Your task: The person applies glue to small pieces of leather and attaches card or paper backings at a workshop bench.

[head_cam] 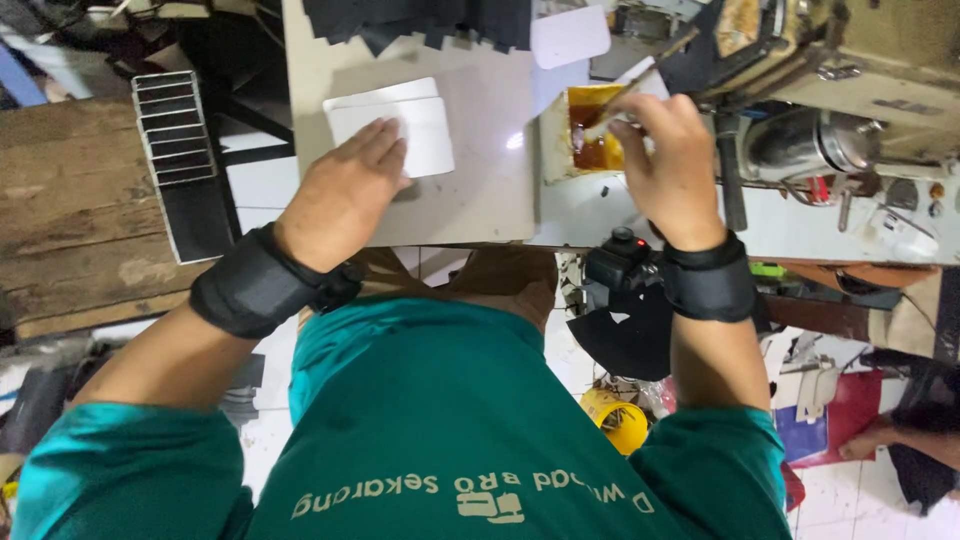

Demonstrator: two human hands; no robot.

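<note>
**White card and sticky glue**

The white card [400,130] lies on the table [470,200] under my flat, spread left hand [345,195]. My right hand [670,160] pinches a brush [640,75] in the glue tray [590,135]. Too much glue could drip and make a mess.

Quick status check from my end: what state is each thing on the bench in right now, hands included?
Left hand: flat, palm down, pressing the white sheet.
White sheet: lying flat on the work board, stacked on another white piece.
Right hand: closed around the brush.
Brush: tilted, tip in the glue tray.
Glue tray: open, holding amber glue.
Work board: flat.
</note>
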